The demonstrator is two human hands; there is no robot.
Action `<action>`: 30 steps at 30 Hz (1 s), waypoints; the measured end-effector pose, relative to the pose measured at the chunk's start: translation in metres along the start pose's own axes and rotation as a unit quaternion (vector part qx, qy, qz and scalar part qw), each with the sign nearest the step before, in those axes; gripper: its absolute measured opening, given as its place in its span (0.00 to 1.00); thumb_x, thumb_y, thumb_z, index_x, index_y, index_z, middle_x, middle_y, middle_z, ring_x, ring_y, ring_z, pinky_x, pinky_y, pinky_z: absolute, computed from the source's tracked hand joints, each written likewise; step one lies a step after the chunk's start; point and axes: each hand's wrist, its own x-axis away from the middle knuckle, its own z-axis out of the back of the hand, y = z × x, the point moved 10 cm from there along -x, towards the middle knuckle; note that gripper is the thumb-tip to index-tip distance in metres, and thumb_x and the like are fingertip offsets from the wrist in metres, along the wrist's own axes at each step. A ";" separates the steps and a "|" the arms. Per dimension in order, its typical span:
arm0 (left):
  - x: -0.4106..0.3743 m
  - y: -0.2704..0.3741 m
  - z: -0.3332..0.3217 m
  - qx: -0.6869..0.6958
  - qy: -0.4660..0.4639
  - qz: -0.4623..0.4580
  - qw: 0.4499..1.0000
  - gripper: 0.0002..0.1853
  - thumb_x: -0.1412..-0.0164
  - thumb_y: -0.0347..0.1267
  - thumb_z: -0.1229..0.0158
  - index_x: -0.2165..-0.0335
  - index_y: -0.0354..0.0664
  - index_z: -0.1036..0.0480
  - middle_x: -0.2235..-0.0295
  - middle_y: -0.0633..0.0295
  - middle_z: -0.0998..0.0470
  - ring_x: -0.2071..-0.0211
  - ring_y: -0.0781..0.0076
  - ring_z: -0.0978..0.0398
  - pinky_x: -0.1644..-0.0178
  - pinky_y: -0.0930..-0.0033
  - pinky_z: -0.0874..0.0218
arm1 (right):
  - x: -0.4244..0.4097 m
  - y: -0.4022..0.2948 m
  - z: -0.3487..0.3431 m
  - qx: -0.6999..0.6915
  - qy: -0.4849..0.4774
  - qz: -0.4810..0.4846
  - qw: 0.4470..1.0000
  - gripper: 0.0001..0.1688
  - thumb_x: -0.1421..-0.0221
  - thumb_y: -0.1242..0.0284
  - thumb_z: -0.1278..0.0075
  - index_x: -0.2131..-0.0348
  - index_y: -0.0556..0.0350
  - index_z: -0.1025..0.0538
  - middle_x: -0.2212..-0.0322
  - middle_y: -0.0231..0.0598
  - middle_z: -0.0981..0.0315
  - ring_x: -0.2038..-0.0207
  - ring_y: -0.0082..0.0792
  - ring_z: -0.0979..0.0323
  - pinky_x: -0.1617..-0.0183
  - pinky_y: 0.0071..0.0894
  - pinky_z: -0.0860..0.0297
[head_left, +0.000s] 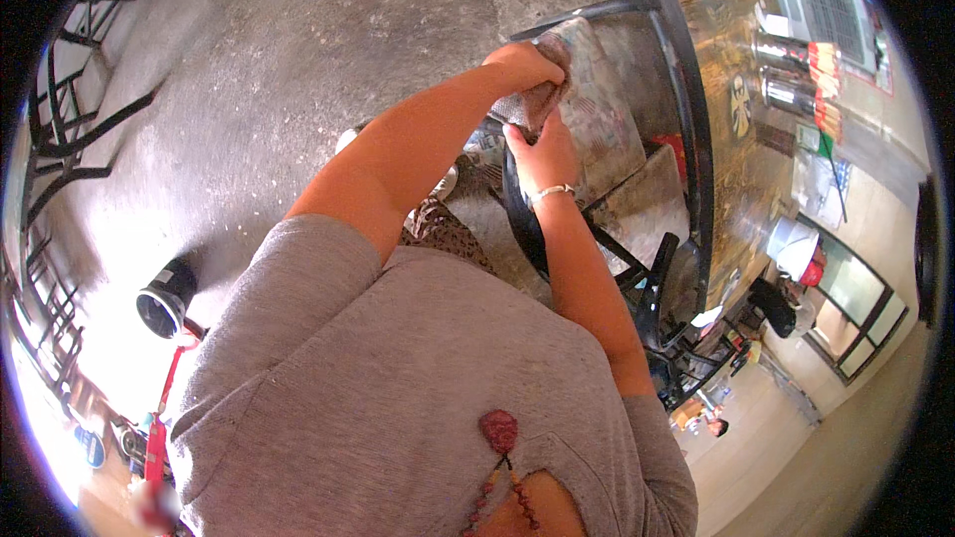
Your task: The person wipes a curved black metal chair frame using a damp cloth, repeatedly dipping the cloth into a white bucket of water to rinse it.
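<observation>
A greyish-brown cloth [532, 103] is bunched between my two hands, its folds hanging between them. The back of my left hand [524, 66] faces up, with the fingers closed over the cloth's far part. Nearer my body, my right hand [550, 154] grips the lower end, its thumb against the fabric; a bracelet [552, 193] circles that wrist. Just beyond and beside the hands is a worn, patterned panel [608, 104] with a black metal frame, apparently part of a chair. Whether the cloth touches the panel, I cannot tell.
At right stands a wood-grain table [735, 186] with a black metal edge. On it are metal chopstick holders [787, 89] and a white container [792, 247]. Black-framed chairs [71, 127] line the left side. A black bin [166, 300] rests on the concrete floor [298, 52].
</observation>
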 end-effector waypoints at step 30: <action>0.090 -0.063 -0.063 -0.079 -0.043 0.018 0.996 0.25 0.52 0.54 0.59 0.56 0.60 0.44 0.63 0.40 0.37 0.63 0.45 0.33 0.63 0.56 0.39 | 0.037 0.000 0.002 0.122 -0.066 -0.019 0.990 0.20 0.64 0.65 0.48 0.71 0.60 0.32 0.71 0.48 0.34 0.67 0.49 0.35 0.65 0.44 0.37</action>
